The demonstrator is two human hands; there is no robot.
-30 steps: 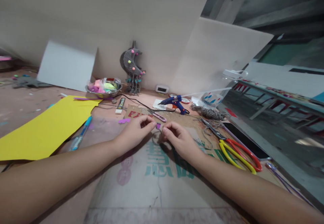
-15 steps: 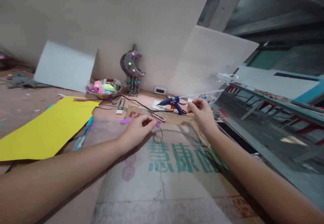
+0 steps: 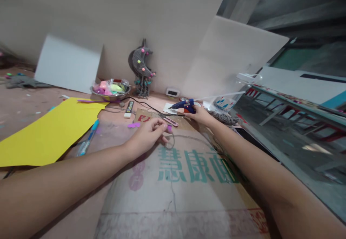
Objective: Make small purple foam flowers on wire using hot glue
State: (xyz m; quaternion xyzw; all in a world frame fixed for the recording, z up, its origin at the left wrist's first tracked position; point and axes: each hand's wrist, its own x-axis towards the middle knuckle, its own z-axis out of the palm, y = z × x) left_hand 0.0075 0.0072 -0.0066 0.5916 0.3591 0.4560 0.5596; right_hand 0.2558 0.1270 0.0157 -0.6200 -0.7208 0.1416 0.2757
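Observation:
My left hand (image 3: 148, 134) is closed in a pinch above the printed sheet (image 3: 140, 210). A small purple piece (image 3: 169, 128) sticks out at its fingertips, and a thin grey yarn (image 3: 173, 142) hangs from there in a loop. Farther right, my right hand (image 3: 202, 116) is wrapped round the handle of a blue hot glue gun (image 3: 183, 104). Its nozzle points left over a white square (image 3: 169, 107), and a long clear glue stick (image 3: 221, 95) sticks out at its back. The fingers hide most of the handle.
A utility knife (image 3: 171, 121) lies between my hands. Purple scalloped paper (image 3: 133, 125), yellow card (image 3: 54, 131), a blue marker (image 3: 90, 136) and a bowl of colourful clay (image 3: 110, 89) are left. A yarn-wrapped moon (image 3: 142, 64) stands behind; grey yarn (image 3: 223, 117) and a phone (image 3: 256, 143) lie right.
My right hand has moved left and down onto the glue gun's handle and closed round it. My left hand stays nearly in place, still pinching, with its fingers slightly shifted.

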